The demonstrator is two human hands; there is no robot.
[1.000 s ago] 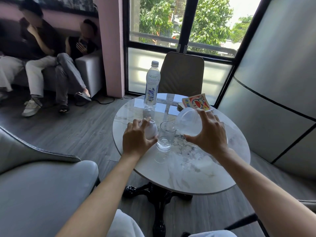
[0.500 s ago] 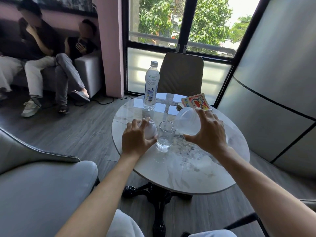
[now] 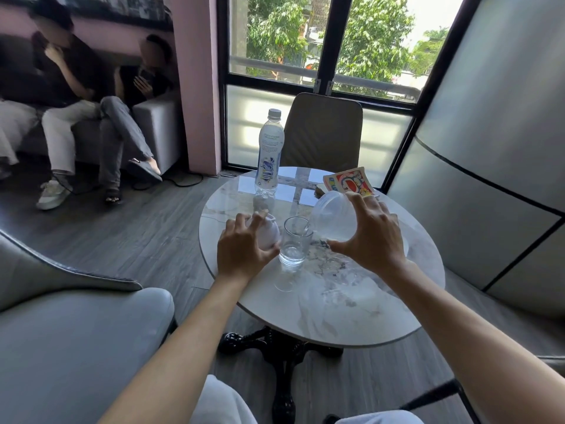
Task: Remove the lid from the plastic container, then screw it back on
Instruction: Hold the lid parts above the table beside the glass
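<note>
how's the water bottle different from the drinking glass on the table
The water bottle is tall, capped and labelled; the drinking glass is short, open-topped and plain. The bottle stands near the far edge of the table, clear of both hands; the glass sits nearer, between the left hand and the right hand. Both stand upright and are see-through.

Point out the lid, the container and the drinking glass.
lid (image 3: pixel 269 234), head view, white rim right of left-hand fingers.
container (image 3: pixel 331 216), head view, tilted translucent side wall.
drinking glass (image 3: pixel 293 246), head view, clear front wall.
</note>
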